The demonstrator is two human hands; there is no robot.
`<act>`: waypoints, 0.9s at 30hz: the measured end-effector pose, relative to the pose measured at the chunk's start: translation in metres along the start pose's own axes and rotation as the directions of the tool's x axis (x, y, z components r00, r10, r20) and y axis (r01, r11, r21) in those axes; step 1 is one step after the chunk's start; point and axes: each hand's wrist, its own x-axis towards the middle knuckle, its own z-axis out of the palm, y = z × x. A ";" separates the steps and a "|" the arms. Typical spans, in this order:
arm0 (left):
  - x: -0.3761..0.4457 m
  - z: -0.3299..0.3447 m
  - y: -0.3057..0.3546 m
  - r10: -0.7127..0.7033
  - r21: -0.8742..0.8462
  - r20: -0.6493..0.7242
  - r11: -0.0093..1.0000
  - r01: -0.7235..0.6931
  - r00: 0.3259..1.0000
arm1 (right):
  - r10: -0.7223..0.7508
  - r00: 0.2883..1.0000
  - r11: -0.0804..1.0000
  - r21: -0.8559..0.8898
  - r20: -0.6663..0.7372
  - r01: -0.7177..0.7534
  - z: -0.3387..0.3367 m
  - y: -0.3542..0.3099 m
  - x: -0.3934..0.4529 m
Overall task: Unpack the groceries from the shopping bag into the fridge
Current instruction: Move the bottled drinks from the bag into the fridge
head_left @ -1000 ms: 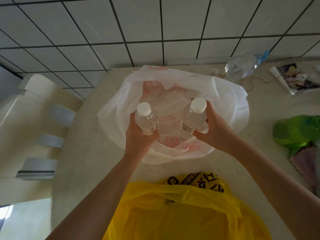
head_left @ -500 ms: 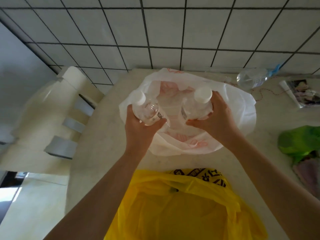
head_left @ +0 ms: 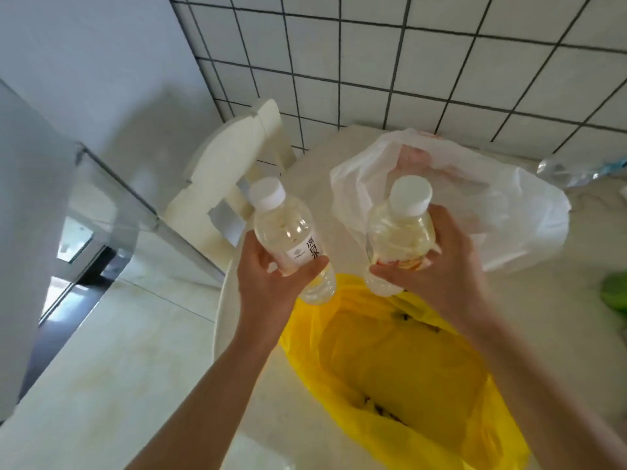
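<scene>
The left hand [head_left: 271,283] is curled around the lower half of a clear water bottle [head_left: 293,240], thumb across the white label and fingers wrapped behind it. This left bottle is held in the air above the left edge of the table [head_left: 342,164], its long axis tilted so that the white cap points up and to the far left while its base points down toward the near right.

The right hand [head_left: 441,262] grips a second water bottle [head_left: 400,235] around its lower body, fingers curled under and around the orange-and-white label. That bottle stands closer to upright, its white cap aimed up and slightly to the far side, its base just above the near yellow bag [head_left: 407,378]. The two bottles are near each other but apart.

Beyond the right hand, the white shopping bag [head_left: 492,205] lies open and slumped on the table, against the tiled wall [head_left: 407,62]. The yellow bag gapes open at the near edge of the table. A white chair [head_left: 230,164] stands left of the table, and farther left a grey fridge [head_left: 30,198] fills the frame edge. A clear bottle [head_left: 570,169] lies on its side at the far right, and something green [head_left: 615,293] shows at the right edge.
</scene>
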 end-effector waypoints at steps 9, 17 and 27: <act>-0.126 -0.150 -0.045 -0.139 0.047 -0.194 0.988 0.150 0.971 | 0.042 0.982 0.999 -0.018 0.184 -0.039 0.100 -0.038 -0.129; -0.266 -0.289 -0.078 -0.236 0.089 -0.363 0.954 0.285 0.902 | 0.053 0.898 0.997 -0.080 0.436 -0.020 0.195 -0.074 -0.259; -0.398 -0.410 -0.106 -0.340 -0.060 -0.655 0.913 0.403 0.674 | 0.019 0.682 0.998 -0.057 0.731 0.034 0.310 -0.133 -0.374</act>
